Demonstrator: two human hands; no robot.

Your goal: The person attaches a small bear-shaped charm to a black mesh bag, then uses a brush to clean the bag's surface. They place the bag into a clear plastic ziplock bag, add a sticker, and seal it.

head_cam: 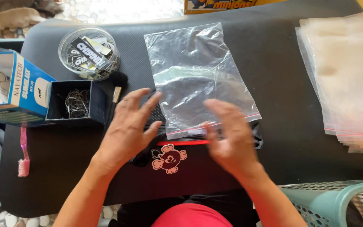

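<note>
Head view. Clear zip bag lay flat on the black padded surface, its red-lined mouth toward the person. Left hand hovered just left of the bag's mouth, fingers spread wide, holding nothing. Right hand was at the mouth edge, fingers open and blurred; contact with the bag likely, grip not clear. A small dark item with a pink-and-white charm lay just below the mouth, probably placed handy. Stack of spare bags lay well right of the bag; round container of tags and open blue box to its left.
</note>
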